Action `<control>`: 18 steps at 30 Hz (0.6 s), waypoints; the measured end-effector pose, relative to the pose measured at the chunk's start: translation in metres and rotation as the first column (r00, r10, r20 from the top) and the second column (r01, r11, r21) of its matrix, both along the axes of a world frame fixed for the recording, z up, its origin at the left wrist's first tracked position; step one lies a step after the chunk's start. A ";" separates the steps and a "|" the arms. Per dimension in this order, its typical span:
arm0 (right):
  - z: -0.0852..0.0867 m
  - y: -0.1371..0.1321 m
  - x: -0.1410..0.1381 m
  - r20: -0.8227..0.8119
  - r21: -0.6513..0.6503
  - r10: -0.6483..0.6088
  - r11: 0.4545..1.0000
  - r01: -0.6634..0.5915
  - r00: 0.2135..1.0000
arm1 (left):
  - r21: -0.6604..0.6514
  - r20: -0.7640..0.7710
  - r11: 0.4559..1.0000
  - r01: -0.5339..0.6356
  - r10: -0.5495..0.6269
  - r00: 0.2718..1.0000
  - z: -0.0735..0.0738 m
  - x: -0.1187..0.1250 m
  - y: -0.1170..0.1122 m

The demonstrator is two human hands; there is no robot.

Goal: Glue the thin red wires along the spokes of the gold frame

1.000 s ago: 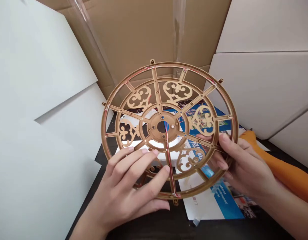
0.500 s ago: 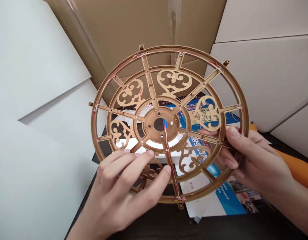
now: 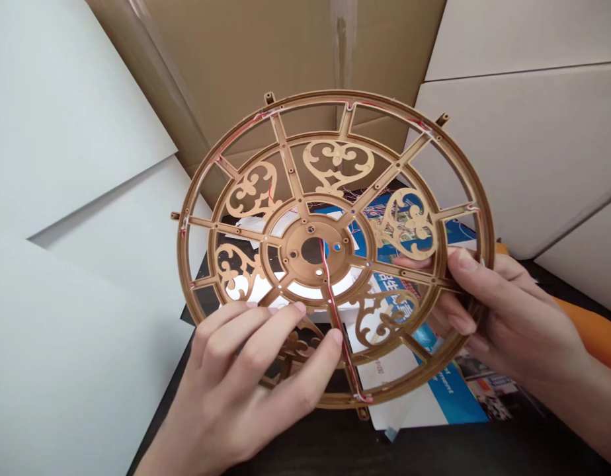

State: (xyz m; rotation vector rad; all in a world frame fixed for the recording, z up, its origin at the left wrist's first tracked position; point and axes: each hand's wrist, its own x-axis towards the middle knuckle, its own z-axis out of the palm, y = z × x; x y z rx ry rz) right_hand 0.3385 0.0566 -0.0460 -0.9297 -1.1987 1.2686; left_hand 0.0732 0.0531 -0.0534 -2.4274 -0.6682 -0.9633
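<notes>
A large gold wheel-shaped frame (image 3: 286, 158) is held up, tilted, with spokes and heart-shaped scrollwork panels between its rings. A thin red and white wire (image 3: 334, 307) comes from the centre hole down a lower spoke, and more wire runs along the outer rim. My right hand (image 3: 518, 317) grips the rim at the right, thumb in front and fingers behind. My left hand (image 3: 256, 377) lies over the lower left of the frame, fingers stretched out. Its thumb tip is beside the wired spoke, apart from the forefinger. Part of the lower scrollwork is hidden behind this hand.
Printed blue and white paper sheets (image 3: 409, 406) lie on the dark table (image 3: 305, 446) beneath the frame. An orange item (image 3: 593, 337) is behind my right wrist. A cardboard box (image 3: 266, 46) stands behind, with white panels (image 3: 87, 132) at the left and white boxes (image 3: 528, 125) at the right.
The frame has tilted slightly, its upper part shifting a little to the left and its lower edge a little to the right. Both hands keep nearly the same places on it.
</notes>
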 end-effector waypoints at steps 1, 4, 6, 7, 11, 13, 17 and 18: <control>0.000 0.001 0.000 -0.012 0.019 0.017 1.000 -0.017 1.000 | 0.003 0.014 1.000 0.003 -0.004 1.000 0.000 0.000 0.000; -0.002 0.003 -0.001 -0.039 0.039 0.034 0.999 -0.032 0.999 | 0.002 0.019 1.000 0.001 -0.001 1.000 0.002 0.001 0.000; -0.003 0.003 -0.001 -0.032 0.034 0.035 0.999 -0.034 0.999 | -0.001 0.012 1.000 -0.004 0.004 1.000 0.002 0.002 -0.001; -0.003 0.003 0.000 -0.023 0.039 0.040 0.998 -0.040 0.999 | -0.003 0.010 1.000 -0.004 0.004 1.000 0.003 0.002 -0.001; -0.004 0.001 0.003 -0.028 0.057 0.042 0.998 -0.040 0.999 | -0.008 0.005 1.000 -0.012 0.012 1.000 0.004 0.002 -0.002; -0.005 0.000 0.004 -0.039 0.038 0.032 0.999 -0.030 0.999 | -0.001 0.004 1.000 -0.015 0.015 1.000 0.004 0.002 -0.002; -0.006 0.001 0.004 -0.026 0.028 0.028 0.999 -0.027 0.999 | -0.002 -0.003 1.000 -0.014 0.014 1.000 0.006 0.002 -0.003; -0.006 0.001 0.003 -0.024 0.025 0.028 0.999 -0.027 0.999 | -0.004 -0.006 1.000 -0.014 0.014 1.000 0.007 0.002 -0.003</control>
